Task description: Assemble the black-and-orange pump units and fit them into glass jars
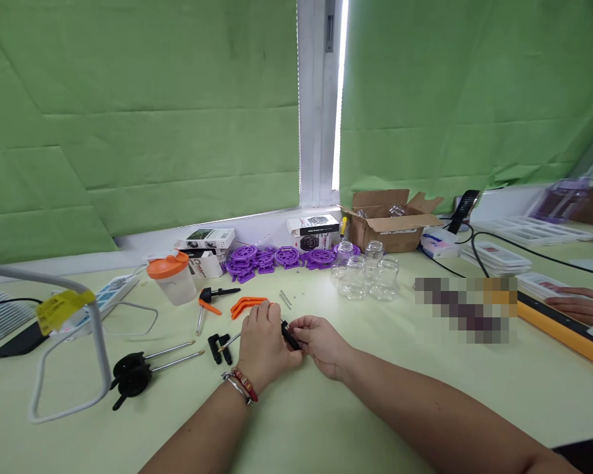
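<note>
My left hand (267, 342) is closed around a small black plastic part (290, 337), its back towards me. A thin metal rod (231, 341) sticks out on that hand's left side; whether it joins the black part is hidden. The fingertips of my right hand (323, 343) pinch the same part from the right. Beyond my left hand lie orange bent levers (244, 305), small metal pins (285, 299) and a black piece with an orange lever (210, 298). Two black elbow-shaped parts (221, 349) rest just left of it.
Black discs with metal rods (132, 374) lie at left, near a white bent frame (97, 342) and an orange-lidded cup (172, 280). Purple round parts (287, 257), glass jars (354, 280) and a cardboard box (393, 227) stand behind. Another person's hand (578, 303) is at right.
</note>
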Motion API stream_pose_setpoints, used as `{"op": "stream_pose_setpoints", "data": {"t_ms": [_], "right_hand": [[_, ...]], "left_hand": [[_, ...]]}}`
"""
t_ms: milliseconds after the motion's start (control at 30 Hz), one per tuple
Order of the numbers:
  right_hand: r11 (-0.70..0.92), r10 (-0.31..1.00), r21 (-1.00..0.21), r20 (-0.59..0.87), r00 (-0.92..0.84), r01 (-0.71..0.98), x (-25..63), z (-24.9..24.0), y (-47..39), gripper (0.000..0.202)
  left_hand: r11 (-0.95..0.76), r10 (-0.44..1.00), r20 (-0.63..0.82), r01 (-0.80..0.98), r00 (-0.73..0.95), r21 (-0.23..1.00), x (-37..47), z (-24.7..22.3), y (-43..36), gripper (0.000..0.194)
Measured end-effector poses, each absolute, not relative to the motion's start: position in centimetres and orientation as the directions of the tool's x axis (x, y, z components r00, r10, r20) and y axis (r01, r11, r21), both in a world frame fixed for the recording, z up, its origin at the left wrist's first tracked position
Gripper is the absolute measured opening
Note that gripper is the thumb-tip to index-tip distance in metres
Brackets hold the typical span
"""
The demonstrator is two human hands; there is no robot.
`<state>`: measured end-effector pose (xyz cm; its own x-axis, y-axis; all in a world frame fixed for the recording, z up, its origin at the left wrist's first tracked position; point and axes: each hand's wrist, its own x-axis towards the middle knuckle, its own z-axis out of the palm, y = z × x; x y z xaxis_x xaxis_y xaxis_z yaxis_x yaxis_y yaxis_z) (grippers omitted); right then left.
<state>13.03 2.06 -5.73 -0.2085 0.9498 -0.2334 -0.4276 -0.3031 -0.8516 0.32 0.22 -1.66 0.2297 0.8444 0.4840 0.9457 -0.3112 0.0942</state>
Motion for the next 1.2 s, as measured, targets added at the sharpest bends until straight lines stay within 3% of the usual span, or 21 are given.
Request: {"op": "stream_pose_setpoints", "data": {"t_ms": [433,667,933,1200], "right_hand": [[-0.259,0.953,-0.924,-0.198,-0.23,-0.281,14.3,-4.8,2.9,0.038],[-0.298,0.945,-0.908,-0.238,-0.223,-0.294,14.2,-5.0,3.0,0.043],[-0.289,0.952,-0.91,-0.24,-0.191,-0.299,13.7,-5.0,2.6,0.029],[-0.334,0.932,-0.892,-0.263,-0.251,-0.305,13.6,-4.6,2.0,0.027]], "left_hand": [[-0.328,0.852,0.458,0.941,0.254,0.088,0.5,-1.5,0.0,0.054],[-0.355,0.843,0.456,0.932,0.285,0.075,0.8,-1.8,-0.1,0.055],[-0.354,0.848,0.454,0.93,0.274,0.101,0.8,-1.7,-0.1,0.055],[-0.339,0.847,0.462,0.937,0.263,0.089,0.8,-1.4,-0.2,0.041]]}}
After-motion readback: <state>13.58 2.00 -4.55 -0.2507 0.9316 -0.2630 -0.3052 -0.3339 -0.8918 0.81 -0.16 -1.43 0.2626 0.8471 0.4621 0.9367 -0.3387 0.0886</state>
